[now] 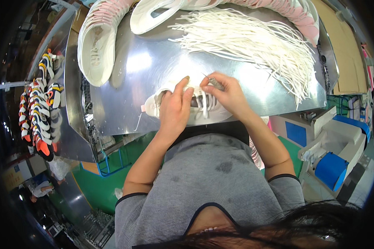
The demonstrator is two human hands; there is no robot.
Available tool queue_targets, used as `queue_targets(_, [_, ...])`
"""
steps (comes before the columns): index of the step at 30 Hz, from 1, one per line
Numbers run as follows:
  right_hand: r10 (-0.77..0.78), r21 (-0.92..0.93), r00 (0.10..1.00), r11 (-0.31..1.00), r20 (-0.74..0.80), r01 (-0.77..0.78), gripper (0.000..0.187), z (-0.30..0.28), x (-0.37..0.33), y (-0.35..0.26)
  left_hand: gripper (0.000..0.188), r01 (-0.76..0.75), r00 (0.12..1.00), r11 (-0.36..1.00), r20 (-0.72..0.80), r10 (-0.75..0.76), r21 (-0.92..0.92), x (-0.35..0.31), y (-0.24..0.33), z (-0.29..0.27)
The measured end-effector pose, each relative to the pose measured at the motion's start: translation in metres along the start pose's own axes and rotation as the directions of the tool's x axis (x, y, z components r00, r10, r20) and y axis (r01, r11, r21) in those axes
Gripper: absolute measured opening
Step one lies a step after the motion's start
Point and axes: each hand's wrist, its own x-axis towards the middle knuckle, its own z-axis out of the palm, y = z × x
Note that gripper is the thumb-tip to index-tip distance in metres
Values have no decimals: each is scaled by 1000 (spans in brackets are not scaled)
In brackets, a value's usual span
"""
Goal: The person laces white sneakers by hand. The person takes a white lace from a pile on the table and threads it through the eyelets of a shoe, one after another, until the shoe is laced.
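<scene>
A white sneaker (219,117) lies on its side on the metal table, close to my body, its heel to the left. My left hand (175,108) grips it at the collar, with thumb and forefinger raised at the eyelet side. In my right hand (228,92) is a small hand tool (217,84) with a grey handle and a thin metal tip, held just above the eyelets. A white shoelace (205,104) hangs across the shoe's opening, partly threaded. My fingers hide the point where tip and lace meet.
A pile of loose white laces (253,41) covers the table's far right. Nested rows of white and pink shoes (96,54) curve along the far edge. Colourful shoes (39,112) line a surface at left. A cardboard sheet (345,50) and a grey machine with blue parts (330,170) stand right.
</scene>
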Motion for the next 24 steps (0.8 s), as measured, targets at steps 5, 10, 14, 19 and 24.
queue_targets(5, [-135,-161,991,978,-9,131,9,3,1,10,49,-30,997,999,-77,28,-26,-1,-3,11])
queue_targets(10, [-185,-177,974,971,-130,161,20,9,-10,2,50,15,998,999,-63,-13,35,-2,-3,11])
queue_targets(14, [-10,-232,999,973,-49,-1,18,-7,-33,-9,49,-51,989,996,-132,60,70,-3,1,12])
queue_targets(19, [-163,-443,986,883,29,159,12,-9,-32,-12,48,7,997,992,-78,3,129,-2,8,9])
queue_targets(24, [-246,-655,966,716,86,240,12,0,-26,-9,46,-120,985,987,-110,132,106,-4,5,12])
